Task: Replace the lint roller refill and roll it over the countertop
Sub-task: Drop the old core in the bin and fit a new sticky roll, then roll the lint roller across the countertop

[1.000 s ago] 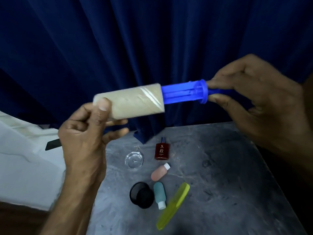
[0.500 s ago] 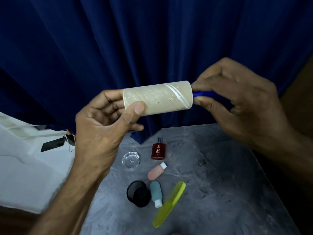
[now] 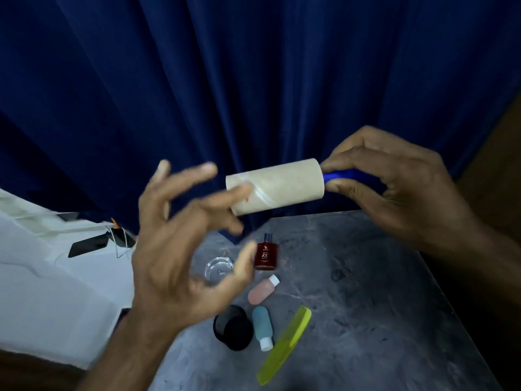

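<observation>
A beige lint roller refill sits fully over the blue roller, held level in the air above the grey countertop. Only a short piece of the blue handle shows to the right of the refill. My right hand is closed around that handle. My left hand hovers just left of and below the refill with fingers spread and blurred; one fingertip overlaps the refill's left end, and whether it touches is unclear.
On the countertop lie a dark red perfume bottle, a clear glass dish, a pink bottle, a teal bottle, a black round lid and a yellow-green comb. A blue curtain hangs behind. White bedding with a phone lies left.
The refill slid all the way onto the blue roller. My left hand then let go of the refill and opened, dropping a little to the left.
</observation>
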Available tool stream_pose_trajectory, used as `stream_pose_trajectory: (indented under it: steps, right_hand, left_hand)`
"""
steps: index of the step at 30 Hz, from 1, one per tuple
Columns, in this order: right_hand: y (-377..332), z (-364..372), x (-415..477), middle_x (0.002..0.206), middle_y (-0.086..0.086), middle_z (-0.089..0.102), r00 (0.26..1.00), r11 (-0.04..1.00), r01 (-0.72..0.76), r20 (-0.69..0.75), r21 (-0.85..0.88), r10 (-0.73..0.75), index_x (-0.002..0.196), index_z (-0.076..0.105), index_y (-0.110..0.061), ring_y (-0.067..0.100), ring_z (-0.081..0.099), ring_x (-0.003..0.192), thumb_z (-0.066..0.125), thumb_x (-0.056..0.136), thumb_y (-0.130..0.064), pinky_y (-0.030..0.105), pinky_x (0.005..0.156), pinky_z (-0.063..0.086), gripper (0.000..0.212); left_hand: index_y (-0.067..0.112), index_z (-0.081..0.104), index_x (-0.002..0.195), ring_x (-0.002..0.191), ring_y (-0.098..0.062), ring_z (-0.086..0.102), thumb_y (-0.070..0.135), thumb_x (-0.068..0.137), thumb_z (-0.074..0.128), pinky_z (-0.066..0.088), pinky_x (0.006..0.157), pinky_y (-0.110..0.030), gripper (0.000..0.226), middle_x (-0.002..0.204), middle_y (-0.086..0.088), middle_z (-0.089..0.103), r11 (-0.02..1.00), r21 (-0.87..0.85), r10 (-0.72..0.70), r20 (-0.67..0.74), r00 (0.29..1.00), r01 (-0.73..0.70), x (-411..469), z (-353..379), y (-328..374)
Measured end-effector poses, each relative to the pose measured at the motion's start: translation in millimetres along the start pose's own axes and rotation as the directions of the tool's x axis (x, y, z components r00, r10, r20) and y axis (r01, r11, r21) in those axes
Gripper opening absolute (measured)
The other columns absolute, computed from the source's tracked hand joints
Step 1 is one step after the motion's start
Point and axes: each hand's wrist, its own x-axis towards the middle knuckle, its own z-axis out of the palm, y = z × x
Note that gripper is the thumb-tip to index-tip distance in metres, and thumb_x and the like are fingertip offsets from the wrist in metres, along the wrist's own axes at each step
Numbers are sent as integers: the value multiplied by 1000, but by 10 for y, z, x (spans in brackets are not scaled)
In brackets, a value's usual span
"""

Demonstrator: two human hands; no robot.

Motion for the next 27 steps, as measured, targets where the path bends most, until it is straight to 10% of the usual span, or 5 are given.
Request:
stream_pose_trajectory:
  steps: [5, 15, 21, 27]
  right_hand:
    - [108, 133, -30, 103, 0, 65, 994, 991, -89, -49, 97, 94, 110, 73, -10, 12, 64, 95, 72, 91, -13, 28, 83, 52, 19]
    - [470, 590, -333, 103, -12, 62, 938, 917, -341, 2, 205, 348, 107, 68, -22, 4, 62, 96, 69, 92, -18, 12, 84, 45, 16]
    - [919, 1473, -1300, 91, 11, 67, 620, 579, -774, 120, 256, 775, 108, 55, -4, 24, 63, 76, 48, 104, -15, 16, 71, 46, 14]
    - [1014, 2404, -2202, 106, 25, 70, 199, 190, -980, 205, 60, 958, 103, 63, -2, 40, 67, 101, 60, 96, -18, 39, 87, 47, 18]
  left_hand:
    - [14, 67, 60, 99, -23, 72, 42, 96, 64, 43, 108, -60, 46, 77, 8, 75, 992, 126, -35, 100, 994, 22, -486, 186, 16]
    - [17, 71, 75, 96, -12, 66, 21, 86, 73, 50, 86, -39, 11, 92, 19, 67, 945, -31, -312, 209, 927, 325, -1045, 682, -80]
    - [31, 65, 123, 114, -4, 62, 45, 91, 63, 52, 99, -31, 35, 121, 14, 67, 651, -31, -652, 488, 580, 759, -1634, 1403, -30]
    - [18, 19, 167, 159, -19, 25, 53, 91, 71, 27, 130, -39, 99, 172, -4, 26, 635, 144, -566, 755, 331, 759, -2108, 2334, 64]
